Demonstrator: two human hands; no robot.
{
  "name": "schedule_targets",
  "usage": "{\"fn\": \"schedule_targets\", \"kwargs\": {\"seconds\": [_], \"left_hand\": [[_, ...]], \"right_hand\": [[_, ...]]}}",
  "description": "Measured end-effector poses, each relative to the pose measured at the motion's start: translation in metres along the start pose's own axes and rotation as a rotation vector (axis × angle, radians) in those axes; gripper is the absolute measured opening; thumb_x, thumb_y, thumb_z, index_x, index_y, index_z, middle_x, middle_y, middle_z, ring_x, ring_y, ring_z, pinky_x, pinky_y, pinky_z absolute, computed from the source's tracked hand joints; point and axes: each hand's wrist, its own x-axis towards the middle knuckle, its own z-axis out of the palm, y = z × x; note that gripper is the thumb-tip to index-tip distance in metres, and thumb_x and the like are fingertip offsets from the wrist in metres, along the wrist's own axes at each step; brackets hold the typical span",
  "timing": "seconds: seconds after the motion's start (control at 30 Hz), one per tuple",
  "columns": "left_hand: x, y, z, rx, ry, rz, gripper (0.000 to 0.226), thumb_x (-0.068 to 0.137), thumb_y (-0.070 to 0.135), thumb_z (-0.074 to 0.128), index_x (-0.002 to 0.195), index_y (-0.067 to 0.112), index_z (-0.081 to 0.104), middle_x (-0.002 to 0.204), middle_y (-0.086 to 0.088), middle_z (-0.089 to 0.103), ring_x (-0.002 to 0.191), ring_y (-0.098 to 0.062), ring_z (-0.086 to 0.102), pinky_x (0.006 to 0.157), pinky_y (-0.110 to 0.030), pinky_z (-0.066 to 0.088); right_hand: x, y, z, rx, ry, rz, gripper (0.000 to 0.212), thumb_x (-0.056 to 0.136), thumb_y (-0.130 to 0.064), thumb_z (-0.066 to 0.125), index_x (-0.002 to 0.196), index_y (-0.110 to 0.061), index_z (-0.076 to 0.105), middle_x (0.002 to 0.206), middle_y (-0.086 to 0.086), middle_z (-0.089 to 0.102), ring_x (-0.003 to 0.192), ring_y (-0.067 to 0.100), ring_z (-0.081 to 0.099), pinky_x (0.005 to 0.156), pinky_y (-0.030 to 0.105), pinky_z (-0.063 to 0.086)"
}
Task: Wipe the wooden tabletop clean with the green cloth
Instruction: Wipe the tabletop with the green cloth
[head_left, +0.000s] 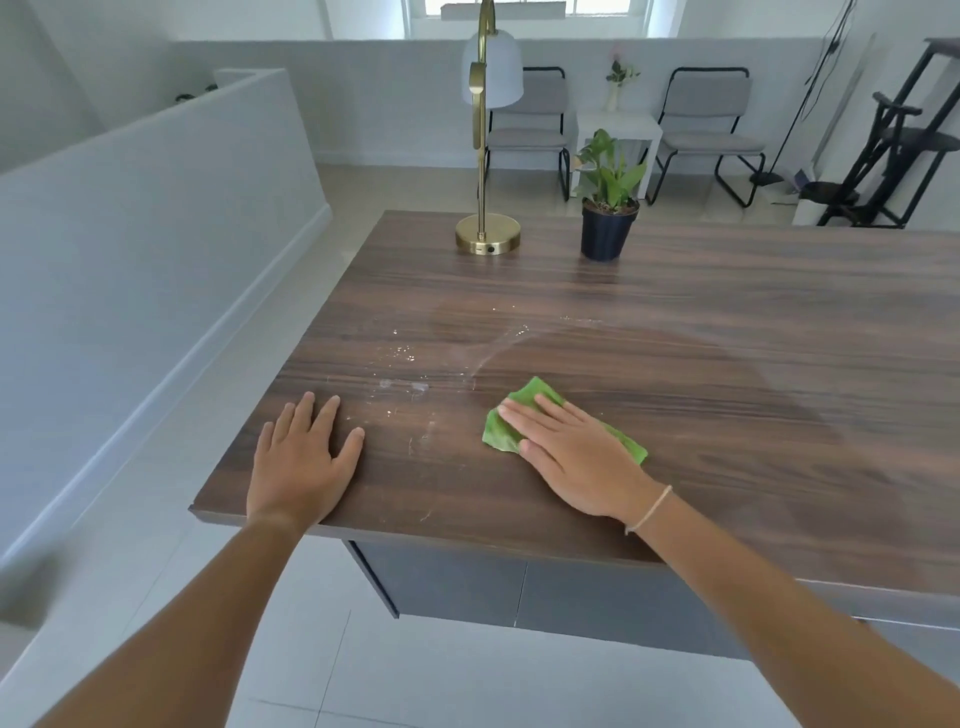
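The dark wooden tabletop (701, 322) fills the right half of the view. A folded green cloth (524, 402) lies flat on it near the front edge. My right hand (571, 457) presses down on the cloth with flat fingers, covering its middle. My left hand (298, 457) rests flat on the bare wood at the front left corner, fingers spread, holding nothing. White specks and streaks (402, 384) dot the wood between the two hands and further back. A hazy damp smear (498, 348) curves away behind the cloth.
A brass lamp (487, 236) with a white shade stands at the table's far edge. A potted plant (607, 228) in a dark pot sits just right of it. The table's left edge drops to a tiled floor (291, 649); chairs stand beyond.
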Motion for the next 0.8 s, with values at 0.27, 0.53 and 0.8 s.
{"fn": "schedule_targets", "kwargs": {"seconds": [0.27,0.53,0.8], "left_hand": [[0.001,-0.001,0.001,0.02,0.007,0.003,0.061,0.091,0.052,0.028,0.145,0.023,0.026,0.157,-0.007,0.022,0.145,-0.026,0.015,0.118,-0.043,0.009],[0.0,-0.001,0.0,0.017,-0.015,0.003,0.061,0.092,0.052,0.028,0.145,0.021,0.026,0.157,-0.009,0.021,0.145,-0.028,0.015,0.118,-0.044,0.01],[0.0,0.01,-0.008,0.004,-0.047,0.034,0.057,0.094,0.044,0.033,0.144,0.017,0.029,0.156,-0.013,0.02,0.144,-0.033,0.014,0.117,-0.049,0.009]], "right_hand": [[0.038,0.046,-0.026,-0.122,0.018,0.505,0.051,0.099,-0.031,0.019,0.149,-0.022,0.014,0.16,-0.004,0.008,0.146,0.026,0.009,0.119,0.04,0.007],[-0.017,-0.069,0.023,-0.023,0.017,0.023,0.047,0.099,-0.034,0.022,0.146,-0.036,0.022,0.156,-0.018,0.019,0.146,0.016,0.013,0.117,0.034,0.007],[-0.069,0.075,-0.044,-0.11,0.053,0.755,0.05,0.099,-0.032,0.022,0.148,-0.034,0.015,0.159,-0.013,0.01,0.146,0.024,0.01,0.117,0.043,0.01]]}}
